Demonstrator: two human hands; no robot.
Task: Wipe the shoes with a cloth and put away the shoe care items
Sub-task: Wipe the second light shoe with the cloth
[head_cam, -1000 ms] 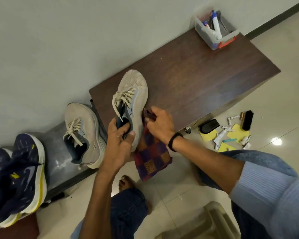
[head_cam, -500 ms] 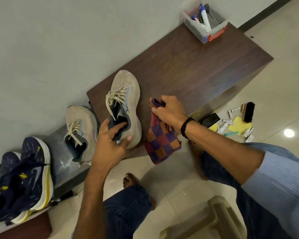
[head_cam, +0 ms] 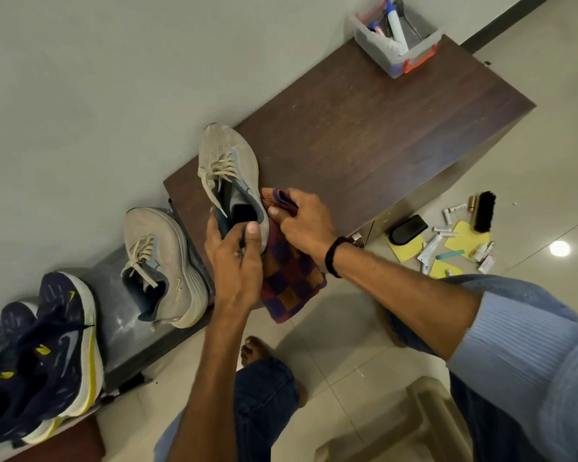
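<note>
Grey shoe (head_cam: 229, 168): on brown cabinet top (head_cam: 364, 135), toe twd wall, heel at front edge w/ L hand (head_cam: 236, 261) clasped round it; checked cloth (head_cam: 291, 281) pinched in R hand (head_cam: 301, 221), touching shoe's R flank nr heel.

Dark wooden cabinet (head_cam: 364, 128) — beige stool (head_cam: 424, 425)

1. A dark wooden bench top (head_cam: 364, 128) ran along the wall.
2. At its 1 o'clock corner stood a clear plastic bin (head_cam: 374, 51); toward 8 o'clock sat a grey shoe (head_cam: 227, 155).
3. A lower grey ledge (head_cam: 121, 321), at 8 o'clock from the bench, carried a second grey shoe (head_cam: 167, 261) and navy shoes (head_cam: 57, 341).
4. On the tiled floor (head_cam: 548, 78), at 4 o'clock from the bench, lay a black brush (head_cam: 484, 211), yellow cloths (head_cam: 464, 233) and small tubes (head_cam: 429, 248).
5. A beige stool (head_cam: 414, 428) stood at 5 o'clock.
</note>
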